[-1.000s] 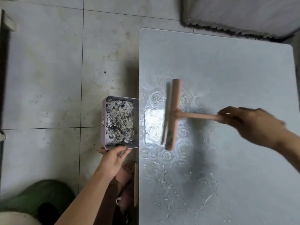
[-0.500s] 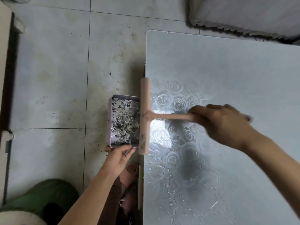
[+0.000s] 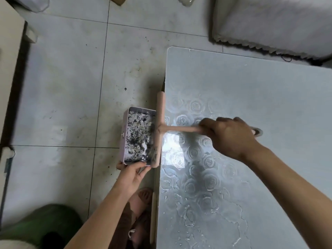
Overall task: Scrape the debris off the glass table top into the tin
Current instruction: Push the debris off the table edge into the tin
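**A:** From the head camera, where is the tin?

**B:** The tin (image 3: 123,139) is off the table, just beside the left edge of the glass table top (image 3: 260,97), above the tiled floor (image 3: 62,90). It is open, with grey and black debris (image 3: 137,135) spread over its bottom.

**A:** And the hands?

**B:** The left hand (image 3: 132,175) grips the tin's near end, thumb over the wall and fingers curled beneath. The right hand (image 3: 229,136) has its fingers wrapped round the handle of a pink scraper (image 3: 160,130).

**A:** Where is the scraper's bar?

**B:** It lies along the table's left edge and overhangs the tin's right wall. Dark bits are blurred just beside it.

**A:** Anything else?

**B:** There are streaks of water (image 3: 190,214) on the near part of the glass, over a rose pattern. A white cushion (image 3: 269,20) lies beyond the far corner.
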`<state>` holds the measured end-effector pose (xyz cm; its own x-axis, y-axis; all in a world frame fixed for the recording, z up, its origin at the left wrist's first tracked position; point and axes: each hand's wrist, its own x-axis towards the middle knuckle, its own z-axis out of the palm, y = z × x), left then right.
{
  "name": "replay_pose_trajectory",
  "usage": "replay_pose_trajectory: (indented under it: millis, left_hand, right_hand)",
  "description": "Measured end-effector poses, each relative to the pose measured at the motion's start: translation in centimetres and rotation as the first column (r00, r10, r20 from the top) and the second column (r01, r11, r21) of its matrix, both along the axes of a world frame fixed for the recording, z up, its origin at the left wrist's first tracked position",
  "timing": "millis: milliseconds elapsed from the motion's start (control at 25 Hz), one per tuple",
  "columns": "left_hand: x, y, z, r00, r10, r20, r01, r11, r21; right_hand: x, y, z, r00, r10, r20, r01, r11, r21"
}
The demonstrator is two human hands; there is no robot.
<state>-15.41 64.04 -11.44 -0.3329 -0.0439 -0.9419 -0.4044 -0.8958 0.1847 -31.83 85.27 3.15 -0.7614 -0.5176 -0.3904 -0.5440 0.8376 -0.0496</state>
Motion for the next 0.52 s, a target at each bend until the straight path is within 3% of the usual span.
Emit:
replay_pose_trajectory:
  millis: [80,160,360,520]
  left_hand:
    - [-0.1,-0.3,-0.1,1.000,0.025,-0.012,-0.025,1.000,0.012]
    - [-0.5,-0.5,-0.2,0.999,0.025,-0.021,-0.025,1.000,0.020]
    - [-2.0,-0.6,-0.2,1.000,0.009,-0.023,-0.008,0.999,0.032]
    - [-2.4,-0.6,-0.3,0.999,-0.002,-0.039,0.003,1.000,0.018]
  right_hand:
    - [-0.9,-0.3,1.1,0.998,0.025,-0.052,-0.027,0.999,-0.031]
    - [-2.3,2.0,2.8,0.997,-0.066,-0.034,0.063,0.995,-0.072]
    - [-4.2,6.4,4.7,0.971,-0.233,0.050,0.220,0.959,0.180]
    - [-2.5,1.6,1.4,0.987,-0.126,0.104,0.122,0.992,0.040]
